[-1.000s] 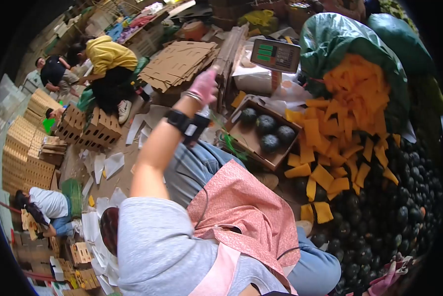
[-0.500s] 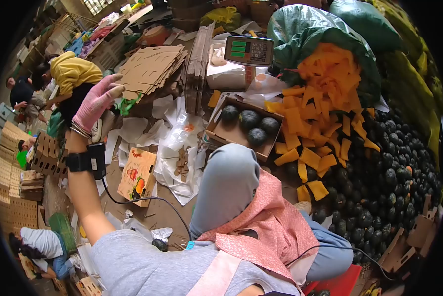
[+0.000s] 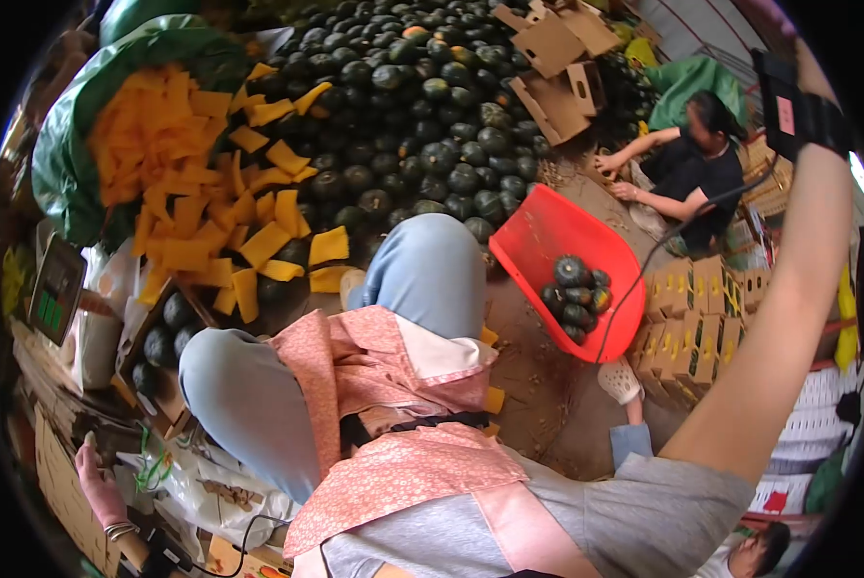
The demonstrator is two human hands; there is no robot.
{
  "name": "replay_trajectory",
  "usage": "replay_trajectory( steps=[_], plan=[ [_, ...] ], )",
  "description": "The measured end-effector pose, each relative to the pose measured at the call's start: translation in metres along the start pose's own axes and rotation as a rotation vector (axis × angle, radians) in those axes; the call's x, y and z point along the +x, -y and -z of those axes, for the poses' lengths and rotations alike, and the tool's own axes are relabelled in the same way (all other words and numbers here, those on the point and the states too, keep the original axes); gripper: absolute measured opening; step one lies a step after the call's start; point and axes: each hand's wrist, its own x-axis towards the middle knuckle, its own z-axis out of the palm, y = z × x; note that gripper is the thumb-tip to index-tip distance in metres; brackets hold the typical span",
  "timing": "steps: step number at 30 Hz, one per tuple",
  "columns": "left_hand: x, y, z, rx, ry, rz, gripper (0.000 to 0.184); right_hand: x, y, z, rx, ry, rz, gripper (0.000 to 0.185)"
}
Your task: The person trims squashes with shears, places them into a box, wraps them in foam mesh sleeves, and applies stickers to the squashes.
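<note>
My left hand (image 3: 101,485), in a pink glove, is at the lower left beside flat cardboard (image 3: 61,482), its fingers apart with nothing visible between them. My right arm reaches to the top right; only a dim part of my right hand (image 3: 774,13) shows at the frame edge, fingers unclear. Orange sheets (image 3: 177,178) spill from a green bag (image 3: 71,197) onto a heap of dark green squashes (image 3: 384,144). Several more squashes lie in a red scoop-shaped tub (image 3: 620,246). A box (image 3: 167,400) with squashes stands left of my knee.
A scale display (image 3: 54,294) is at the left. Another person (image 3: 706,173) crouches at the upper right near stacked cartons (image 3: 687,313). Torn cardboard (image 3: 552,48) lies beside the heap. A shoe (image 3: 620,381) is near the tub. A person's head (image 3: 764,549) shows at bottom right.
The view has swung right, bringing the red tub, the crouching person and my raised right arm into sight. My left hand now appears lower, at the left edge.
</note>
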Motion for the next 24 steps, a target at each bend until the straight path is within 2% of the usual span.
replay_trajectory(
  steps=[1,2,6,8,10,12,14,15,16,19,22,23,24],
  plan=[
    [0.014,-0.016,0.002,-0.244,0.023,-0.015,0.061,-0.003,0.005,-0.005,-0.017,0.023,-0.022,0.035],
    [0.023,-0.035,0.0,-0.207,0.057,-0.083,0.057,-0.004,0.012,-0.011,-0.024,0.039,-0.043,0.035],
    [0.044,-0.215,0.022,-0.124,0.131,-0.258,0.044,-0.008,0.054,-0.064,0.128,0.038,-0.235,0.037],
    [0.053,-0.258,0.022,-0.141,0.079,-0.462,0.044,-0.008,0.095,-0.094,0.259,-0.009,-0.354,0.038],
    [0.066,-0.272,0.018,-0.126,-0.03,-0.55,0.046,-0.005,0.121,-0.117,0.414,0.258,-0.397,0.05],
    [0.073,-0.277,0.017,-0.11,-0.114,-0.593,0.049,-0.02,0.149,-0.193,0.965,-0.02,-0.442,0.043],
    [0.083,-0.278,0.02,-0.105,-0.165,-0.586,0.052,-0.027,0.179,-0.221,1.719,0.029,-0.434,0.042],
    [0.086,-0.281,0.022,-0.144,-0.186,-0.543,0.055,-0.03,0.195,-0.237,1.951,-0.023,-0.394,0.038],
    [0.091,-0.281,0.026,-0.164,-0.199,-0.57,0.06,-0.037,0.207,-0.235,2.169,0.094,-0.498,0.044],
    [0.105,-0.29,0.034,-0.08,-0.245,-0.602,0.062,-0.039,0.261,-0.28,3.1,-0.128,-0.449,0.05],
    [0.118,-0.329,0.04,-0.071,-0.219,-0.597,0.06,-0.037,0.289,-0.302,3.501,-0.366,-0.621,0.058],
    [0.122,-0.347,0.039,-0.147,-0.176,-0.609,0.059,-0.035,0.295,-0.308,3.544,-0.453,-0.721,0.061],
    [0.13,-0.361,0.036,-0.176,-0.154,-0.679,0.055,-0.033,0.299,-0.313,3.48,-0.519,-0.797,0.056]
  ],
)
